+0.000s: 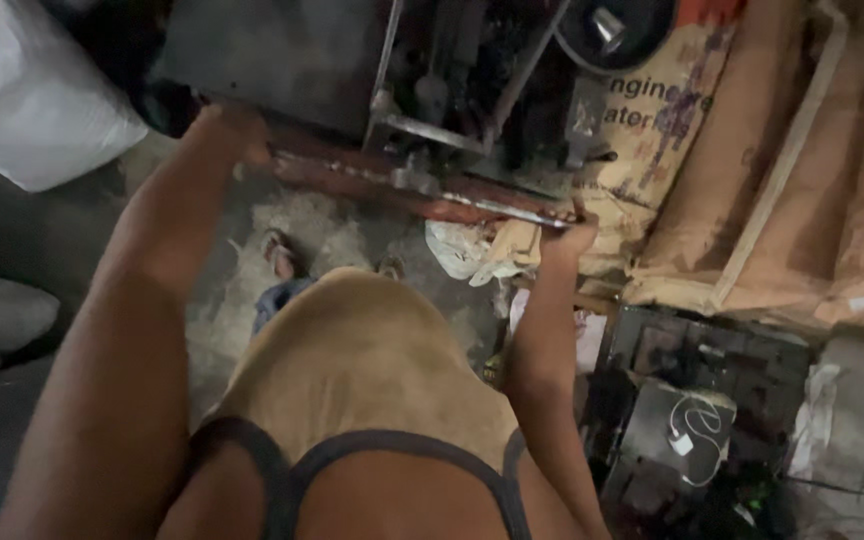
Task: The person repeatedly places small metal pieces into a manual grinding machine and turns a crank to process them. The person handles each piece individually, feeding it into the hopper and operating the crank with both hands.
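I look straight down over my chest at a dark metal machine. My left hand (237,132) is closed around the left end of a long rusty red metal bar (392,182) along the machine's front edge. My right hand (567,235) grips the bar's right end, where a thin bright strip runs along it. Both arms are stretched forward. The machine (452,90) above the bar shows a grey frame, rods and dark parts.
A white sack (32,90) lies at the upper left. Brown paper sacks (752,180) are stacked at the right. A dark crate with a white cable (697,430) sits at the lower right. My sandalled feet (282,255) stand on a dusty floor with pale powder.
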